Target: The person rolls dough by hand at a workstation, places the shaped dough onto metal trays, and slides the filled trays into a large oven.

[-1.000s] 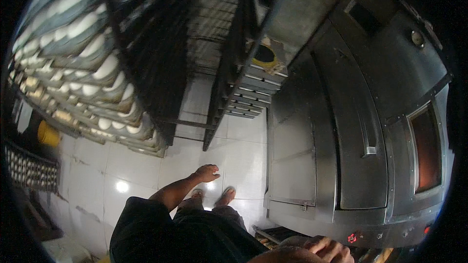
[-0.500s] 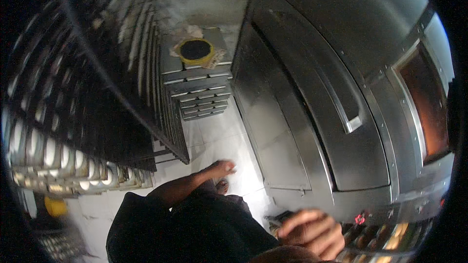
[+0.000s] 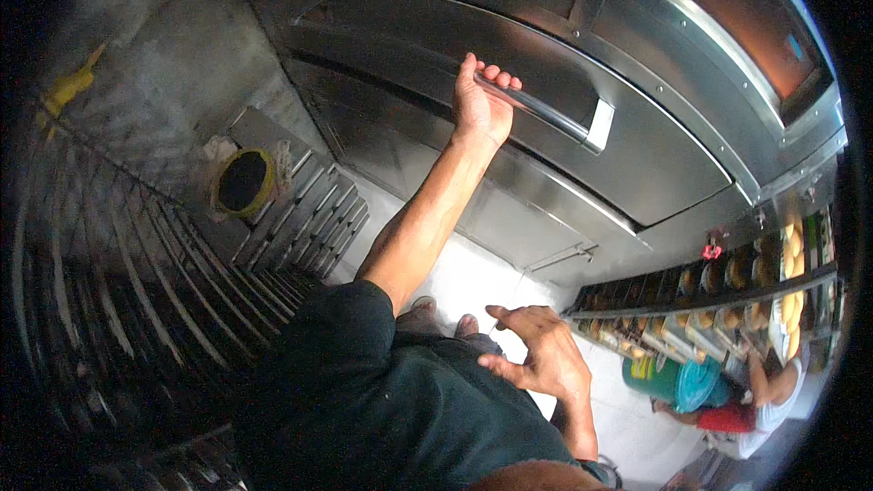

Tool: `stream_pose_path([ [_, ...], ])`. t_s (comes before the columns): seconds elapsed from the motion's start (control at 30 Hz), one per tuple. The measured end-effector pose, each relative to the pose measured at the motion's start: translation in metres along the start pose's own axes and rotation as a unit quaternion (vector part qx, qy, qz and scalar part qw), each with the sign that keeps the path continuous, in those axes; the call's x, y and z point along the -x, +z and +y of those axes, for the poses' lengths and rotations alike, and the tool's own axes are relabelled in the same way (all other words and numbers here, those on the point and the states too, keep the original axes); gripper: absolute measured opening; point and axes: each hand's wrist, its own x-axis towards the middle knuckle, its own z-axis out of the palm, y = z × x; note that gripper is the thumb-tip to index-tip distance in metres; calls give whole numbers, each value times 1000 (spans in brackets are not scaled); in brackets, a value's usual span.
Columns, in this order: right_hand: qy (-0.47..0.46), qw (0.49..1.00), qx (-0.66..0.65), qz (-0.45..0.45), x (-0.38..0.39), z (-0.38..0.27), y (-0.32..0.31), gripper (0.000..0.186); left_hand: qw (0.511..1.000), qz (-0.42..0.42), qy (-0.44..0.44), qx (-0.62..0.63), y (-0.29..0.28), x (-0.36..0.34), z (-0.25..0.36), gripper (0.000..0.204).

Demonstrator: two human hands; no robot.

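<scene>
My left hand [image 3: 482, 107], its arm stretched out in front, has its fingers wrapped round the long metal bar handle [image 3: 548, 116] of a wide steel oven door [image 3: 650, 177]. The door lies flush with the oven front. My right hand [image 3: 550, 359] hangs in front of my body, thumb and fingers apart, holding nothing. It is below the oven front and touches nothing that I can see.
A dark metal rack [image 3: 136, 282] stands at left. Beyond it, a yellow-rimmed round container [image 3: 270, 184] rests on stacked trays [image 3: 314, 209]. At right are a rack of bread trays [image 3: 696, 336], a red knob [image 3: 712, 252], a green bucket [image 3: 664, 380] and another person [image 3: 773, 391].
My view has turned right toward the oven. My left hand has risen from beside my body and taken hold of the door handle. The bread rack, bucket and other person now show.
</scene>
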Motion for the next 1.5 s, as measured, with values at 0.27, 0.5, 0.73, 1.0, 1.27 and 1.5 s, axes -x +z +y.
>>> stream_pose_path([
  [0.27, 243, 970, -1, -10, 8, 44, 33, 56, 994, 1, -6, -112, -43, 76, 18, 29],
  [0.5, 269, 960, 35, -63, -16, 67, 41, 56, 987, -12, -30, -156, -68, 92, 32, 30],
  [0.73, 237, 969, 26, -57, -48, 69, 41, 57, 985, -22, -29, -171, -69, 91, 34, 30],
  [1.0, 251, 966, 10, -64, -41, 74, 62, 59, 977, -72, -6, -202, -68, 83, 37, 32],
  [1.27, 261, 965, 16, -36, -29, 92, 82, 58, 974, -111, -14, -198, -54, 40, 20, 34],
  [1.5, 294, 955, -7, -24, -16, 80, 87, 62, 967, -182, -39, -175, -40, -8, 18, 31],
])
